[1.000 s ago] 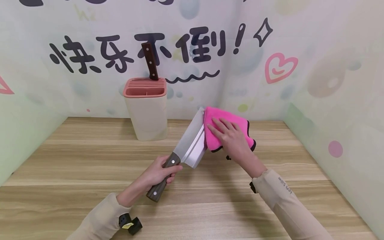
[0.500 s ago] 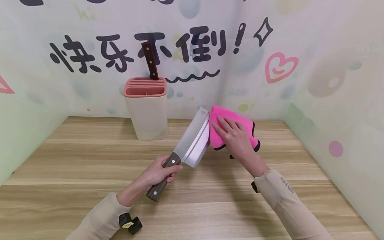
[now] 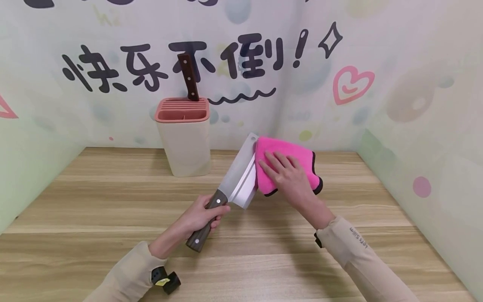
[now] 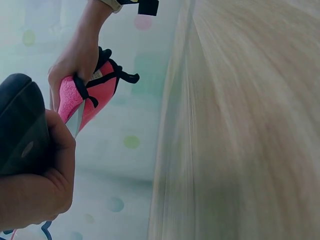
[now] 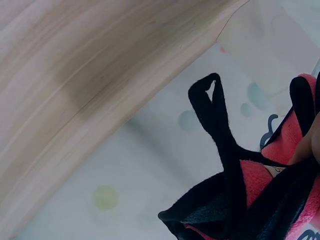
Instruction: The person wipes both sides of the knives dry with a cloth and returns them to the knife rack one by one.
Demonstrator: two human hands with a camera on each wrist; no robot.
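Note:
My left hand [image 3: 201, 215] grips the dark wooden handle of a cleaver [image 3: 237, 176], its wide steel blade slanting up and right above the table. A pink cloth [image 3: 269, 163] with black edging is folded over the blade's right-hand edge. My right hand [image 3: 292, 180] holds this cloth from above, fingers spread across its top. In the left wrist view, the cloth [image 4: 97, 95] lies on both sides of the blade [image 4: 76, 120], in the right hand's grasp. The right wrist view shows the cloth's black trim and hanging loop [image 5: 212, 107]; most of that hand is out of frame.
A white knife block [image 3: 185, 149] with a pink slotted top stands at the back left of the wooden table [image 3: 113, 218]. One brown-handled knife [image 3: 188, 77] stands in it. Printed wall sheets [image 3: 415, 105] enclose the table at the back and sides.
My right hand first slid the cloth rightward to the blade's edge, then brought it back left over the blade. The left hand and cleaver have barely shifted.

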